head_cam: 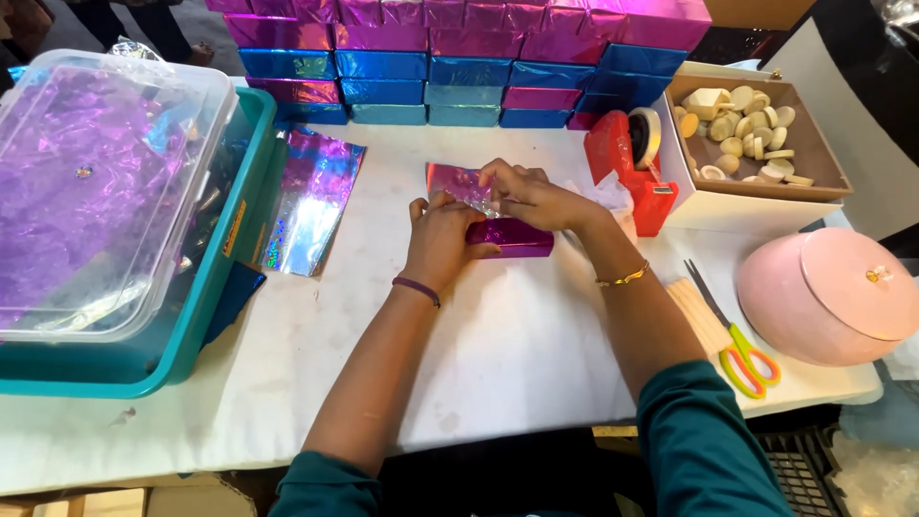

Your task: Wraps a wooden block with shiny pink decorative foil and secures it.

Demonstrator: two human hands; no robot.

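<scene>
A small box half wrapped in shiny magenta foil (517,236) lies on the white table (517,345). My left hand (442,235) presses on its left end and holds it down. My right hand (526,194) reaches over the top of the box and pinches the loose flap of pink holographic foil (455,179) that sticks up behind it. Both hands touch the foil and the box between them. The box's far side is hidden behind my fingers.
Stacked pink and blue foil-wrapped boxes (459,57) line the back. A teal bin with a clear lid (105,191) stands left, with a foil sheet (316,196) beside it. On the right: red tape dispenser (632,163), cardboard box of pale round pieces (756,134), scissors (737,345), pink lidded bowl (833,292).
</scene>
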